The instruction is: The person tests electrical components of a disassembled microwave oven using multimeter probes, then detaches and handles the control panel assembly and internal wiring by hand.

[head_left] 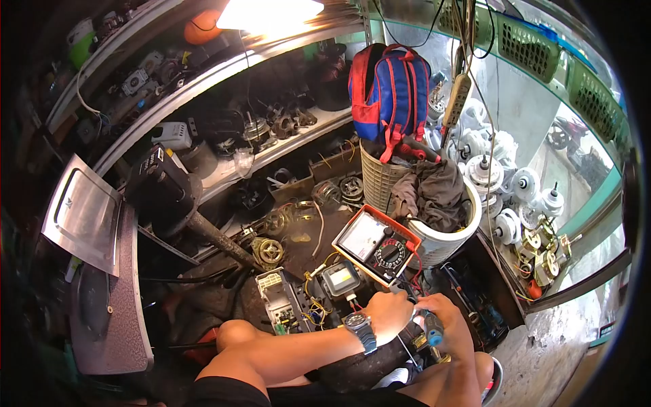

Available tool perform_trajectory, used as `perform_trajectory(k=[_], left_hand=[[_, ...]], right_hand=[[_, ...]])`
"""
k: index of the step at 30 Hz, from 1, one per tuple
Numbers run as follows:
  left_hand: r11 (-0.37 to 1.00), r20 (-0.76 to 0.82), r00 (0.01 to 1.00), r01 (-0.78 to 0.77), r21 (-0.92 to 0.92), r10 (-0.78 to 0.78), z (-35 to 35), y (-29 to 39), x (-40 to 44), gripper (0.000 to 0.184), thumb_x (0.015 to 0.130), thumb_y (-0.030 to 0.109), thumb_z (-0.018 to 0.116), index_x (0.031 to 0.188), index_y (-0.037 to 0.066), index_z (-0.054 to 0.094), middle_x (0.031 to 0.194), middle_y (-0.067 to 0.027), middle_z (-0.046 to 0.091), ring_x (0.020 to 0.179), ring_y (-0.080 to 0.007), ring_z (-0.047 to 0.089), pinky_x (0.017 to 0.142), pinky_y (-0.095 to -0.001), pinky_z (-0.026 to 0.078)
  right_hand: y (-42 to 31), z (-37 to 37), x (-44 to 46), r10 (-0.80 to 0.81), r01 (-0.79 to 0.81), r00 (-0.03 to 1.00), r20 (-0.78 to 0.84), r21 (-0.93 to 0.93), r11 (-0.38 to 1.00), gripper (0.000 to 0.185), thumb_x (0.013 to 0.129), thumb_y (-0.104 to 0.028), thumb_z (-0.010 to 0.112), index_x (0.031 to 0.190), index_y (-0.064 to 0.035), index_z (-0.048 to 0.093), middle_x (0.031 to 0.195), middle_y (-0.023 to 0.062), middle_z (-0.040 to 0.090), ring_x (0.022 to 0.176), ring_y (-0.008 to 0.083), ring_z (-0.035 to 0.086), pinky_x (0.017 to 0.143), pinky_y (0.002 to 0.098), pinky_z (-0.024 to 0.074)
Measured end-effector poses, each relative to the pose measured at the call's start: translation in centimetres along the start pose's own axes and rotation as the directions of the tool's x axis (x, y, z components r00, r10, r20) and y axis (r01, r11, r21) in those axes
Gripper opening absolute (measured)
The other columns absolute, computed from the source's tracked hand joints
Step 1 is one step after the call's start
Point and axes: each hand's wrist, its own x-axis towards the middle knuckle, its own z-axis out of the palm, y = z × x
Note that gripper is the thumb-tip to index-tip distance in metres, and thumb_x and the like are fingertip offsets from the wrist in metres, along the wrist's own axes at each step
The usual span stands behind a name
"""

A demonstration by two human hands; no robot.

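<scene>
My left hand (390,316), with a watch (360,331) on its wrist, is closed in front of the multimeter; what its fingers hold is hidden. Close beside it, my right hand (449,317) is wrapped round a tool with a blue-and-grey handle (432,330), its working end out of clear sight. An orange-framed analog multimeter (377,244) lies tilted just beyond both hands, a red lead (416,255) at its right side. Left of my hands are a grey boxy part (340,279) with wires and an opened pale housing (279,298) with a circuit board.
A blue-and-red backpack (405,95) sits on a tall basket (377,178). Dark cloth fills a white bucket (444,241). White motor-like parts (484,173) crowd the right. A metal post (220,237) and an appliance panel (108,319) stand left. Tools lie in a dark tray (475,305).
</scene>
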Motion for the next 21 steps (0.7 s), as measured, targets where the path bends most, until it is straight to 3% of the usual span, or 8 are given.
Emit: perform_trajectory(k=[2,3,9,15,21], left_hand=[[0.999,-0.052,0.999,0.017,0.038,-0.015,0.8,-0.5,-0.5,0.016,0.088,0.018,0.068,0.094,0.005,0.075,0.096,-0.0125,0.073,0.075,-0.0323,0.077,0.059,-0.0422,0.060],[0.998,0.032,0.999,0.037,0.043,-0.039,0.2,-0.1,-4.5,0.016,0.088,0.018,0.068,0.094,0.005,0.075,0.096,-0.0125,0.073,0.075,-0.0323,0.077,0.059,-0.0422,0.060],[0.990,-0.045,0.994,0.099,-0.097,-0.104,1.2,-1.3,-4.5,0.019,0.088,0.021,0.066,0.092,0.004,0.073,0.091,-0.0154,0.074,0.077,-0.0366,0.076,0.063,-0.0474,0.060],[0.984,0.045,0.987,0.156,-0.088,-0.153,-0.2,-0.7,-3.7,0.016,0.086,0.019,0.067,0.086,0.006,0.075,0.087,-0.0159,0.075,0.077,-0.0367,0.076,0.065,-0.0471,0.061],[0.984,0.002,0.987,0.158,-0.080,-0.159,0.0,-0.6,-4.1,0.013,0.084,0.018,0.068,0.085,0.008,0.076,0.082,-0.0163,0.075,0.076,-0.0360,0.076,0.065,-0.0484,0.059]], right_hand=[[0.0,0.2,0.0,0.001,-0.001,1.000,-0.015,0.005,1.000,0.028,0.085,-0.011,0.080,0.111,-0.0050,0.070,0.114,0.0180,0.071,0.107,0.0374,0.068,0.097,0.0426,0.0528],[-2.4,2.2,-2.0,0.047,-0.047,0.999,-0.003,0.080,0.996,0.028,0.085,-0.011,0.080,0.111,-0.0050,0.070,0.114,0.0180,0.071,0.107,0.0374,0.068,0.097,0.0426,0.0528],[-2.5,2.7,-1.5,0.056,-0.056,0.998,-0.009,0.066,0.996,0.028,0.085,-0.008,0.079,0.111,-0.0052,0.070,0.112,0.0169,0.070,0.105,0.0371,0.068,0.093,0.0412,0.0536],[-2.6,2.5,-1.3,0.068,-0.068,0.998,-0.001,0.017,0.998,0.027,0.084,-0.006,0.077,0.111,-0.0060,0.070,0.110,0.0147,0.069,0.104,0.0366,0.067,0.091,0.0414,0.0539],[-2.6,2.4,-1.0,0.029,-0.029,0.999,0.013,-0.007,1.000,0.030,0.084,-0.006,0.076,0.113,-0.0073,0.069,0.107,0.0140,0.067,0.103,0.0367,0.067,0.090,0.0418,0.0541]])
